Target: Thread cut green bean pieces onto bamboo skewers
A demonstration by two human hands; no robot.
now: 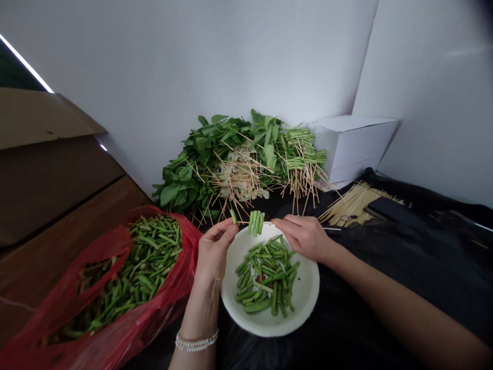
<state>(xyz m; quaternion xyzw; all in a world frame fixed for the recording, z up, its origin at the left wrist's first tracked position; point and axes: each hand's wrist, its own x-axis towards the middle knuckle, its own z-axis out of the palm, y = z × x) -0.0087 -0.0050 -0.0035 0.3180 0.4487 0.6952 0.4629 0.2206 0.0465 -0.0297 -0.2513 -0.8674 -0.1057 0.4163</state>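
Observation:
My right hand point(304, 236) is closed on a thin wooden skewer point(243, 222), held level over the far rim of a white bowl point(311, 300). Several short green bean pieces point(256, 223) sit side by side on the skewer between my hands. Thumb and fingers of my left hand point(213, 254) pinch another green bean piece point(233, 216) at the skewer's left end; whether the tip has pierced it I cannot tell. Below my hands, more cut beans point(265, 282) lie loose in the bowl.
Left of the bowl is an open red plastic bag point(190, 241) full of cut beans. Behind are leafy greens point(177, 192), loaded bean skewers point(302, 146) and a white box point(362, 149). To the right lie bare skewers point(346, 203) and a dark phone-like object point(389, 210) on black sheeting.

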